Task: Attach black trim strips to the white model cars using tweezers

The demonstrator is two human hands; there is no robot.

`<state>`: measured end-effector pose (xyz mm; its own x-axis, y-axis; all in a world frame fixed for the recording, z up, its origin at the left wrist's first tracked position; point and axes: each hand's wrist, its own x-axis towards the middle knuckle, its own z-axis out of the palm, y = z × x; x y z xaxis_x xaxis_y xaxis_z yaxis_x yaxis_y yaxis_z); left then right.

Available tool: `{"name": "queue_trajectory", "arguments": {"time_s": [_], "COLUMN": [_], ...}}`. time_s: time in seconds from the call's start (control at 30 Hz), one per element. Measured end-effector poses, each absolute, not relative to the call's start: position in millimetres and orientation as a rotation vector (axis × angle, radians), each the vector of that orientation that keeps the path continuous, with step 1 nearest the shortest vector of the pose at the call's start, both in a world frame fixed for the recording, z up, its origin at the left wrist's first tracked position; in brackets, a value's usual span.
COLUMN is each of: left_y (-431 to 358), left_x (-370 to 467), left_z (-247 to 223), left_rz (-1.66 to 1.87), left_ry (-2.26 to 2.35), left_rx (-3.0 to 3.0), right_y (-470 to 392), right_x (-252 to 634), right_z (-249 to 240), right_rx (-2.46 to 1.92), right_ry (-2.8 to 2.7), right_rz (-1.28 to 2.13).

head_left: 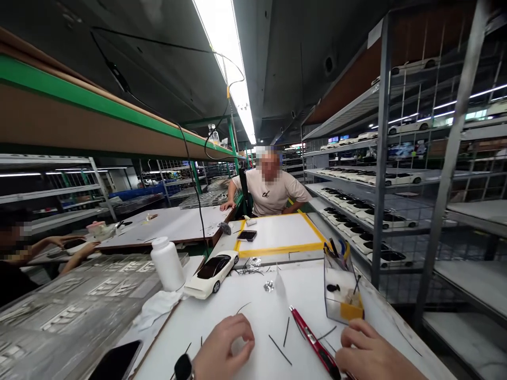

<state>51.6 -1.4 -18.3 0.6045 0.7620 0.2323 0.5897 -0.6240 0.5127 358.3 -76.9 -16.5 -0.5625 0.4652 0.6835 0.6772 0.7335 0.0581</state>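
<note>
My left hand [226,345], a dark watch at its wrist, is above the white tabletop [253,311] with its fingers curled and thumb near the fingertips; whether anything small is between them cannot be made out. At the right, my right hand [362,348] is curled beside the lower end of a red pen-like cutter [315,340]; its fingertips are partly hidden. Thin black strips [280,350] lie between the hands. A white model car [213,274] with a dark roof stands beyond my left hand.
A white bottle [168,264] and white cloth [158,307] are left of the car. A dark phone [116,361] lies lower left. The clear tool box [343,293] stands at right. One person [273,192] sits opposite, another works far left. Racks [382,158] hold model cars.
</note>
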Motion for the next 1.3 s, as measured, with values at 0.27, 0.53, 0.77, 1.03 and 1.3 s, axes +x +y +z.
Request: {"name": "queue_trajectory", "arguments": {"time_s": [0.27, 0.53, 0.77, 1.03, 1.3], "left_y": [5, -17, -54, -55, -53], "left_x": [47, 61, 88, 102, 99], "left_z": [-27, -16, -18, -36, -35], "left_rz": [0.69, 0.637, 0.667, 0.69, 0.684], "left_ry": [1.115, 1.026, 0.656, 0.599, 0.664], "left_rx": [2.307, 2.241, 1.933, 1.414, 1.146], "right_y": [-80, -98, -99, -88, -93], "right_x": [350, 348, 324, 321, 326], "right_z": [-25, -13, -16, -42, -25], "right_rx": [-0.778, -0.821, -0.617, -0.594, -0.626], "right_ry": [-2.334, -2.246, -2.399, -2.56, -2.566], "right_rz": [-0.294, -0.18, -0.503, -0.616, -0.455]}}
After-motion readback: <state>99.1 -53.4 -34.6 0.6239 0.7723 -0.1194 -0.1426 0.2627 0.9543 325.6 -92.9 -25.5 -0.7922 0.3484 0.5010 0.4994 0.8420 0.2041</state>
